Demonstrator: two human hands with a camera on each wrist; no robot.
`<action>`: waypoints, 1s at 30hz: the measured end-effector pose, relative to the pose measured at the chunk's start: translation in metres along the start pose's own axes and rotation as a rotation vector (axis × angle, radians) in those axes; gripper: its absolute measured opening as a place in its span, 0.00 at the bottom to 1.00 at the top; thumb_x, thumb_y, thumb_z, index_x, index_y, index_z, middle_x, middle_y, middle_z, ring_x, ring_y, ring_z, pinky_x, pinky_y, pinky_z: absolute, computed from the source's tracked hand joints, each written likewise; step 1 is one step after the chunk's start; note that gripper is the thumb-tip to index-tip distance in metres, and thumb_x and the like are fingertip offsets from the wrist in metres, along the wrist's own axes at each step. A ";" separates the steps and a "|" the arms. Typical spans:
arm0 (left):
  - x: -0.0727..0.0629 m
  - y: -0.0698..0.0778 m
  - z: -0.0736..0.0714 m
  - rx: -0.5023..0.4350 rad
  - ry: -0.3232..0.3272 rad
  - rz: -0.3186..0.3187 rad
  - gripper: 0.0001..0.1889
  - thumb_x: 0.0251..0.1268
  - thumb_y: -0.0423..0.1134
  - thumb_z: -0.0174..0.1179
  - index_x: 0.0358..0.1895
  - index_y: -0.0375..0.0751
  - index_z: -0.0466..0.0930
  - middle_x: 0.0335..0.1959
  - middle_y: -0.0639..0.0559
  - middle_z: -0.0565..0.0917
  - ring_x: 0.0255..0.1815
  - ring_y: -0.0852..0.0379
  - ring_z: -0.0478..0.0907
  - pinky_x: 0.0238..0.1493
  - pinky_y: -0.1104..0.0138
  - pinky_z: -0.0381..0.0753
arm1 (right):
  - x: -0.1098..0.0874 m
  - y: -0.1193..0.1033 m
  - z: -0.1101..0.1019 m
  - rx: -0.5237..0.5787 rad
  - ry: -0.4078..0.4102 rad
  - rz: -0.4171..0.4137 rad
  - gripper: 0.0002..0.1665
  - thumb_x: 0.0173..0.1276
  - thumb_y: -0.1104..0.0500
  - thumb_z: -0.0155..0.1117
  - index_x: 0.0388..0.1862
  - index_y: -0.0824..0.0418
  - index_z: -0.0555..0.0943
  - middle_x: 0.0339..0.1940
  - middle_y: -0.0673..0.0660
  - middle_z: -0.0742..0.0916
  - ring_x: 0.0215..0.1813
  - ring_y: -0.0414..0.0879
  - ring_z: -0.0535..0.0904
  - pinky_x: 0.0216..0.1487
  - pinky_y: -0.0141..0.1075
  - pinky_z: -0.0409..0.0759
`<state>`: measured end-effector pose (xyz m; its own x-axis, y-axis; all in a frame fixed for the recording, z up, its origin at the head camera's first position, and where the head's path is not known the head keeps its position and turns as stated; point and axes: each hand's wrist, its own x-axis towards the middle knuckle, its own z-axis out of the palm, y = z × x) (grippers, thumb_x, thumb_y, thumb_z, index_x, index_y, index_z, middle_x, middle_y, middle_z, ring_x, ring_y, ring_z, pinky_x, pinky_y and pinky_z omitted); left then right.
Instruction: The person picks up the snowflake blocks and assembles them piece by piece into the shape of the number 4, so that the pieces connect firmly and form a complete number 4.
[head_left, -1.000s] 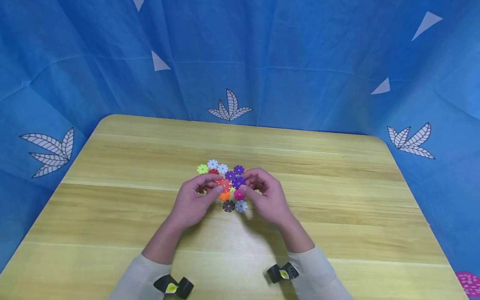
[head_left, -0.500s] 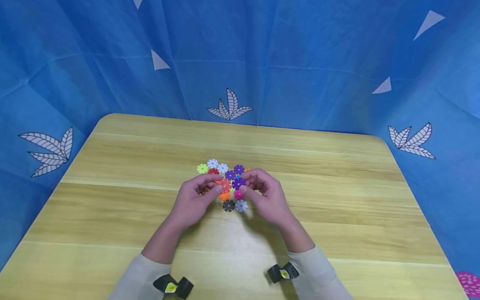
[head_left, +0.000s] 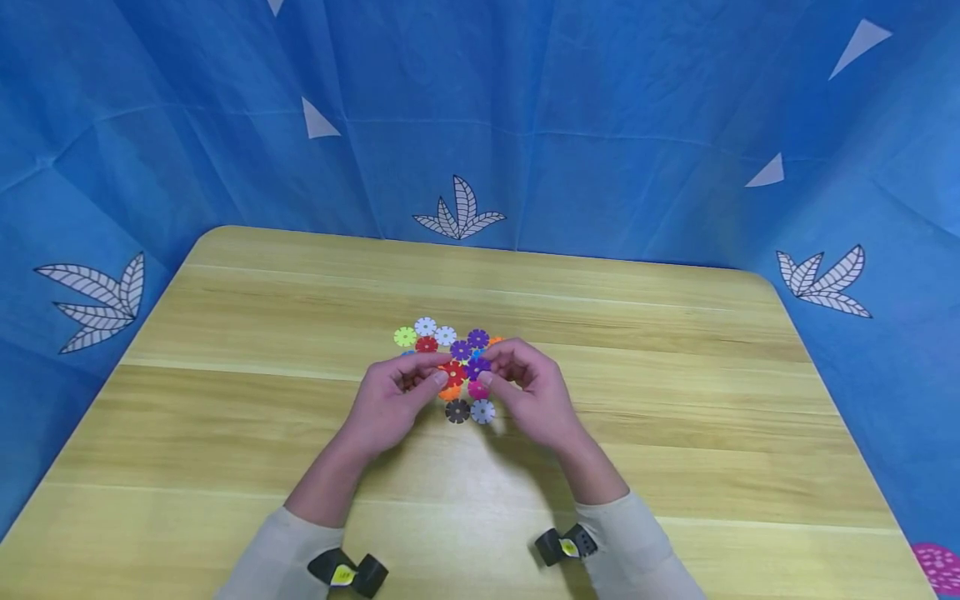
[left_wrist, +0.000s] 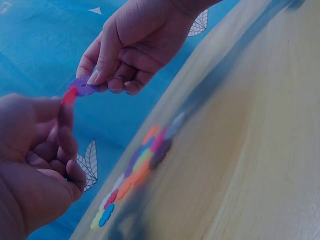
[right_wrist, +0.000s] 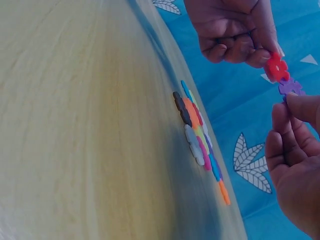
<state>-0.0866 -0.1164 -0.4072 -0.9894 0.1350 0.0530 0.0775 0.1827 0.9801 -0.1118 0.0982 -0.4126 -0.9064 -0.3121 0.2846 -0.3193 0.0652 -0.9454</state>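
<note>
We see a red disc [head_left: 453, 374] and a purple disc [head_left: 478, 369], flat and notched round the rim like small cogs, meeting edge to edge above the wood-grained table [head_left: 675, 400]. The left hand [head_left: 392, 400] pinches the red one between thumb and fingers; the right hand [head_left: 534, 400] pinches the purple. We cannot read the yellow label [head_left: 343, 576] at the left wrist. Behind hangs creased blue cloth [head_left: 600, 125].

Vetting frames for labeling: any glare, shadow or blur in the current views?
Head: pale glare on the table, near side; shadow near the right hand. Left wrist: discs on the table look blurred; dark shadows across it. Right wrist: dimmer than head; shadows there too.
</note>
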 end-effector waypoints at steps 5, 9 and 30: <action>0.000 0.000 0.000 -0.016 -0.026 -0.010 0.16 0.66 0.35 0.68 0.56 0.38 0.84 0.35 0.45 0.81 0.35 0.48 0.76 0.31 0.67 0.78 | 0.000 0.001 0.000 0.000 -0.001 -0.008 0.10 0.66 0.72 0.67 0.45 0.63 0.82 0.33 0.57 0.82 0.36 0.52 0.78 0.36 0.35 0.78; 0.000 0.001 0.001 -0.015 -0.039 -0.011 0.20 0.61 0.36 0.72 0.56 0.37 0.84 0.34 0.45 0.81 0.34 0.47 0.77 0.30 0.67 0.78 | -0.001 0.002 0.001 0.007 -0.002 -0.006 0.11 0.65 0.72 0.67 0.45 0.64 0.82 0.34 0.58 0.83 0.37 0.52 0.79 0.36 0.35 0.79; -0.003 0.006 0.005 0.086 -0.014 -0.049 0.18 0.59 0.36 0.73 0.52 0.40 0.85 0.35 0.48 0.81 0.35 0.50 0.76 0.31 0.66 0.78 | -0.005 0.004 0.003 0.110 0.037 0.020 0.07 0.66 0.72 0.67 0.43 0.67 0.83 0.36 0.66 0.86 0.36 0.71 0.82 0.38 0.53 0.85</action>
<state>-0.0824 -0.1108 -0.4029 -0.9905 0.1372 0.0026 0.0403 0.2722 0.9614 -0.1079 0.0975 -0.4183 -0.9226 -0.2761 0.2695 -0.2707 -0.0343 -0.9620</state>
